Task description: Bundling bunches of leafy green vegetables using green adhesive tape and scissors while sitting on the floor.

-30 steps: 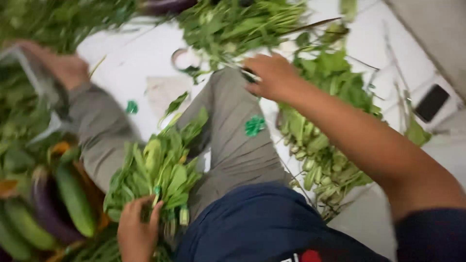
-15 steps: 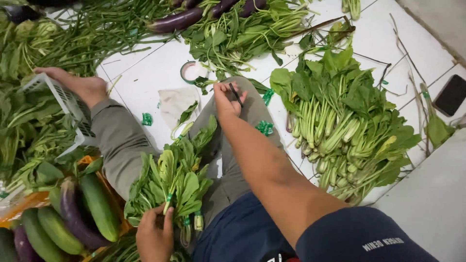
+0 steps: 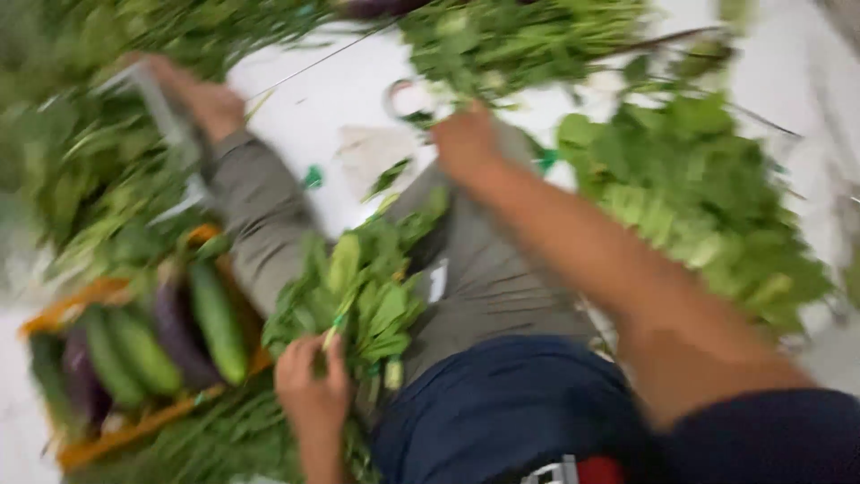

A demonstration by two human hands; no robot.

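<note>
1. Lower centre of the frame: left hand point(image 3: 312, 381) closed around the stems of a bunch of leafy greens point(image 3: 363, 291), fingers wrapped tight. Leaves are broad, flat and soft-looking, fanning upward over the lap.
2. Thin green band point(image 3: 339, 321) sits on the bunch's stems just above the left hand; material not clear through the blur.
3. Upper centre: right hand point(image 3: 464, 142) reached out over the knee at the edge of a loose pile of greens point(image 3: 511, 36). Motion blur hides the fingers; cannot tell if it grips anything.
4. Hands are well apart, left low near the body, right high in the frame.
5. Grey trousers point(image 3: 484, 269), matte woven cloth, run up the middle of the frame; dark blue shirt point(image 3: 511, 412) fills the bottom centre.
6. Right side: large heap of leafy greens with pale stalks point(image 3: 699, 215), crinkly leaves, lying on the white tiled floor point(image 3: 305, 99).
7. Lower left: orange crate point(image 3: 116, 430) holding long, smooth, glossy cucumbers point(image 3: 215, 318) and dark purple aubergines point(image 3: 175, 327), packed side by side.
8. Upper left: bare foot point(image 3: 202, 94) stretched out beside more blurred greenery point(image 3: 81, 170).
9. Upper centre on the floor: small roll, ring-shaped point(image 3: 405, 97), just beside the right hand.
</note>
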